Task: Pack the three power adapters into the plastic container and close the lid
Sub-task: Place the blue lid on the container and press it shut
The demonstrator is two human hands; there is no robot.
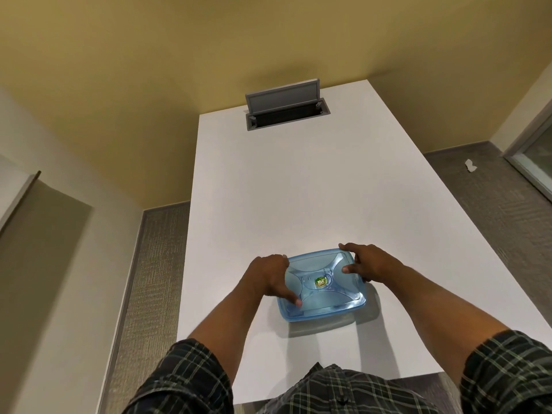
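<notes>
Container (322, 286) sat near the front edge of the white table (268, 189), its blue lid (321, 268) in place. Left hand (270, 277) gripped the left rim, thumb pressing the near corner; right hand (366, 264) clamped the far right corner, fingers spread across the lid. Both hands bore down on opposite sides, presumably to seat the lid evenly. Adapters were not discernible through the tinted plastic. An open cable hatch (286, 110) stood well apart at the far end of the table.
</notes>
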